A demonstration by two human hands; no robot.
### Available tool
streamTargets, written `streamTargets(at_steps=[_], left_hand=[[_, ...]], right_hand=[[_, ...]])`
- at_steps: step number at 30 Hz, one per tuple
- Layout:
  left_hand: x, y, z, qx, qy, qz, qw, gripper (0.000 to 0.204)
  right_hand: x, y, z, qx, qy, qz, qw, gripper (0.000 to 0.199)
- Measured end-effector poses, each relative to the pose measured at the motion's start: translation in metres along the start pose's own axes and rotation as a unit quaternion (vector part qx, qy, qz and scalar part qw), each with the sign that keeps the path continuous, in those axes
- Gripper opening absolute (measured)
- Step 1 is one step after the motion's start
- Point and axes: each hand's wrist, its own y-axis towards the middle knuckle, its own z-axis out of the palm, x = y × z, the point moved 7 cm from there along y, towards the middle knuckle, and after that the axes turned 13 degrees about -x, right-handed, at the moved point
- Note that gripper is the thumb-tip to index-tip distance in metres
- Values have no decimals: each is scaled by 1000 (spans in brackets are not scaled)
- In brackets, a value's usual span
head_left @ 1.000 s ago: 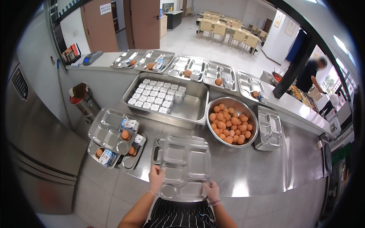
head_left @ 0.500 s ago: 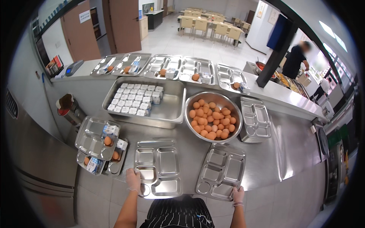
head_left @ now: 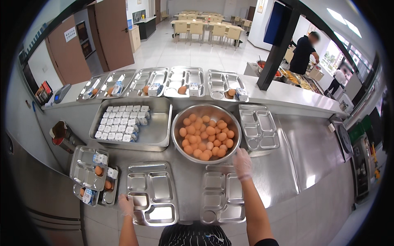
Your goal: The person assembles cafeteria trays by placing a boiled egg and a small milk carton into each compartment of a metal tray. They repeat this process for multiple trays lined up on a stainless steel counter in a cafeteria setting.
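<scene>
- Working over a steel counter (head_left: 273, 174): I have the left hand (head_left: 126, 205) low at its near side, the right hand (head_left: 243, 165) farther forward.
- White ledge (head_left: 287, 99): beyond both hands; five served trays (head_left: 184, 78) along it, each with one carton and one egg.
- Steel basin (head_left: 135, 146): ahead of the left hand, past the left tray.
- Steel bowl (head_left: 234, 126): just ahead and left of the right hand.
- Tray stack (head_left: 259, 128): ahead and slightly right of the right hand.
- Left tray (head_left: 161, 186): directly right of the left hand.
- Right tray (head_left: 221, 197): nearer me than the right hand, partly under that forearm.
- Loaded trays (head_left: 85, 164): overlapping, ahead and left of the left hand.
- Left grip: gloved fingers bent at the left tray's edge, touching; cannot tell how tightly closed.
- Right grip: gloved fingers forward at the bowl's rim; opening, contact and any hold I cannot tell.
- Cartons (head_left: 120, 122): rows inside the basin.
- Brown eggs (head_left: 210, 139): heaped in the bowl.
</scene>
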Motion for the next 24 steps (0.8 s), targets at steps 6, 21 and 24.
streamTargets(at_steps=[6,21,24], left_hand=[[-15,-7,-3,5,42,-7,999,16],[-65,-11,-24,-41,67,-16,997,37],[-114,-13,-26,-42,14,44,998,37]], right_hand=[[-3,50,105,218,-122,-53,967,38],[-22,66,101,240,51,120,962,70],[-42,41,63,156,319,203,913,58]])
